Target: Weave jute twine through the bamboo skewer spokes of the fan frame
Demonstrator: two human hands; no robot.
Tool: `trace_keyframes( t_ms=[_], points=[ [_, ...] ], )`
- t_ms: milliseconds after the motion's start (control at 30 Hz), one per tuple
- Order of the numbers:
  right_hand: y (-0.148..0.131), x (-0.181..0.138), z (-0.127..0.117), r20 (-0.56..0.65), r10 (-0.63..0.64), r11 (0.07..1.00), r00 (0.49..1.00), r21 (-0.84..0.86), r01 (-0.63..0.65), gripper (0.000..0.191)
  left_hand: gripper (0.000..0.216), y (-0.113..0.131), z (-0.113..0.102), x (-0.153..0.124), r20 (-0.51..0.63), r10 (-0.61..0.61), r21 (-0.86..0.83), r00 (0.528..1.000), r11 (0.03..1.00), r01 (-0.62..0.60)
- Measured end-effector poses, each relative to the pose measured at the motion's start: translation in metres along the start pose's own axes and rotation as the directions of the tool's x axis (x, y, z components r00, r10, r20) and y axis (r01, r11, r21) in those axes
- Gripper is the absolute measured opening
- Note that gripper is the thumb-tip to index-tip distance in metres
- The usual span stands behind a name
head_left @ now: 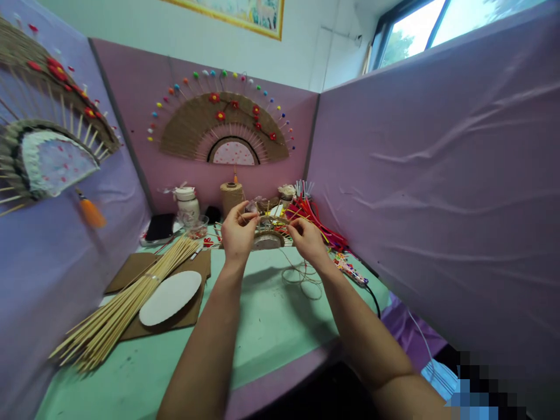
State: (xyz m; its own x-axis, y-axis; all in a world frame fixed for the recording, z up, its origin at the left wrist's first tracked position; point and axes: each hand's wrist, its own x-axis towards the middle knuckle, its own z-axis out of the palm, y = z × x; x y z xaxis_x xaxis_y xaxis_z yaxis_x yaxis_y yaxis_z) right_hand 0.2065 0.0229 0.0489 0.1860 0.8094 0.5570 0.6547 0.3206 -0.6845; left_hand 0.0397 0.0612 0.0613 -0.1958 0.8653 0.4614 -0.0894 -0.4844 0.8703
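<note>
Out over the table, both my hands are at a small half-round fan (268,240), which has a pale centre, a twine-wrapped rim and thin sticks poking outward. My left hand (238,234) pinches it at its left side, thumb and forefinger together and the other fingers curled. On the opposite side my right hand (307,238) has its fingertips closed on what looks like the twine at the fan's edge. Loose twine (301,280) hangs from there and lies in loops on the green tabletop. The exact grip points are small and partly hidden by my fingers.
Left lie a bundle of bamboo sticks (131,303), a white oval card (170,297) and brown cardboard (192,315). Behind stand a white bottle (188,207) and a twine spool (231,199). Red pipe cleaners (321,224) and a glue gun (352,272) lie right. A finished fan (188,125) hangs behind.
</note>
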Motion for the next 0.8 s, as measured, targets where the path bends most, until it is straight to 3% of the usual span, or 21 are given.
trace_keyframes(
  t_ms=[167,367,500,567,700,800],
  points=[
    [0.008,-0.008,-0.003,0.126,0.032,0.992,0.992,0.121,-0.047,0.020,0.052,-0.001,-0.003,0.004,0.029,-0.032,0.019,0.999,0.999,0.031],
    [-0.009,-0.010,0.020,0.013,0.045,0.943,0.999,0.329,-0.047,0.028,0.048,0.000,0.002,0.000,0.038,-0.024,0.031,0.999,0.999,0.023],
    [-0.015,-0.010,0.033,0.041,0.214,0.773,0.976,0.603,-0.195,0.028,0.046,0.001,0.001,0.000,0.013,-0.011,0.018,1.000,1.000,0.011],
    [-0.013,-0.009,0.033,-0.001,0.274,0.721,0.962,0.662,-0.205,0.028,0.046,0.001,-0.001,0.002,-0.005,-0.016,0.004,1.000,1.000,0.016],
    [-0.012,-0.007,0.024,-0.204,0.216,0.825,0.955,0.561,-0.067,0.026,0.045,0.002,-0.003,0.004,-0.008,-0.046,-0.009,0.999,0.999,0.046],
    [-0.014,-0.006,0.018,-0.267,0.107,0.920,0.958,0.391,0.007,0.025,0.044,0.006,-0.002,0.002,0.000,-0.088,-0.030,0.996,0.996,0.088]
  ],
)
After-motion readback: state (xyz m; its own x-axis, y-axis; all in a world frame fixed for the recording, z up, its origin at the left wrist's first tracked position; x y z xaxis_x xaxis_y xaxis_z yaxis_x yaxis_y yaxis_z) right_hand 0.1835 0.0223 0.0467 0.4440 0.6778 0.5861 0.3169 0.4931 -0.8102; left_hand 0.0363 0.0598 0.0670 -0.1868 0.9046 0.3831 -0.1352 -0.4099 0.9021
